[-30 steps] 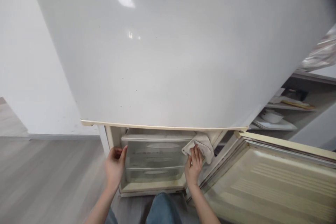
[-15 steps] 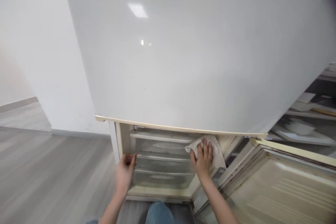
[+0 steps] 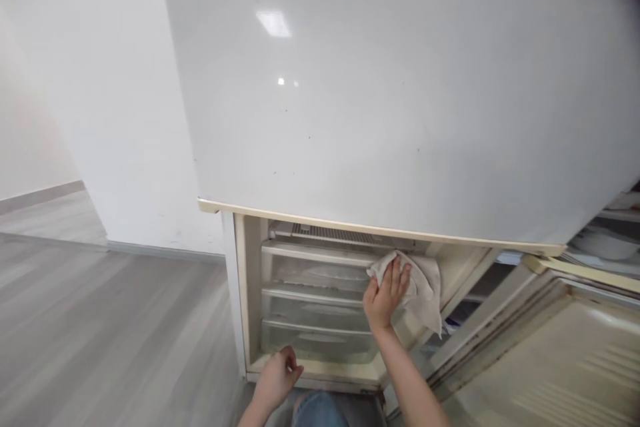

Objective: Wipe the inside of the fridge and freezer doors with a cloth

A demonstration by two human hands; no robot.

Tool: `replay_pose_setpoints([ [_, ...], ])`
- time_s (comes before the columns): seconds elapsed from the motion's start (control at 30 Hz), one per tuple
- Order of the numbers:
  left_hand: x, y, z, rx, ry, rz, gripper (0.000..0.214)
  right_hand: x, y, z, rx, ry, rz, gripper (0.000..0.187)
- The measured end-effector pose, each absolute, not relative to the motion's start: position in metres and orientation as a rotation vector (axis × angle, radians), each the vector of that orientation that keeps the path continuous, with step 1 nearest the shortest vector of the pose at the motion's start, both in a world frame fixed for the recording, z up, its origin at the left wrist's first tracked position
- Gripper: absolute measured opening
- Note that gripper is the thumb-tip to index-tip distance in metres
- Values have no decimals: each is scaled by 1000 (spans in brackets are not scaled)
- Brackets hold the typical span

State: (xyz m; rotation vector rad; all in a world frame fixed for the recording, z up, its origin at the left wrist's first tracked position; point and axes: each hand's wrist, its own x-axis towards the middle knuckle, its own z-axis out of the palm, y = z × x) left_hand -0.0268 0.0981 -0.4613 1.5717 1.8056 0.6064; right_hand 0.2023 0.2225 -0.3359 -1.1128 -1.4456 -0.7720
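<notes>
My right hand (image 3: 387, 293) is closed on a white cloth (image 3: 423, 290) at the right side of the open fridge compartment, near the ends of the shelves. Part of the cloth hangs loose to the right of the fingers. My left hand (image 3: 278, 377) is in front of the compartment's lower edge, its fingers curled together with nothing visible in them. Between and behind the hands are glass shelves (image 3: 320, 291) with white front trims. Yellowish staining shows on the compartment floor (image 3: 325, 368).
The upper fridge door (image 3: 350, 100) is closed above the compartment. On the right, the lower door (image 3: 560, 353) stands swung out, with dark marks along its seal. Behind it are shelves with items (image 3: 607, 243). A white wall (image 3: 135, 113) and grey wood-look floor (image 3: 125, 320) lie to the left.
My left hand has moved down and right, from the compartment's left side to its lower front. My right hand stays on the cloth, more of which now hangs down. The view has shifted slightly.
</notes>
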Motion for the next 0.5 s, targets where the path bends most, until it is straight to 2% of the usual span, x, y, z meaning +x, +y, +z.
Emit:
replay_pose_setpoints([
  [0.1, -7, 107, -458, 1633, 1728, 546, 9, 228, 222, -340, -1131, -1463, -820, 59],
  [0.23, 14, 107, -463, 1680, 1651, 489, 12, 254, 222, -350, -1230, -1407, -769, 72],
  [0.37, 16, 99, -469, 1712, 1656, 440, 14, 231, 222, -348, -1224, -1367, -741, 61],
  [0.5, 10, 97, -467, 1748, 1723, 404, 16, 180, 222, -322, -1122, -1353, -733, 52],
])
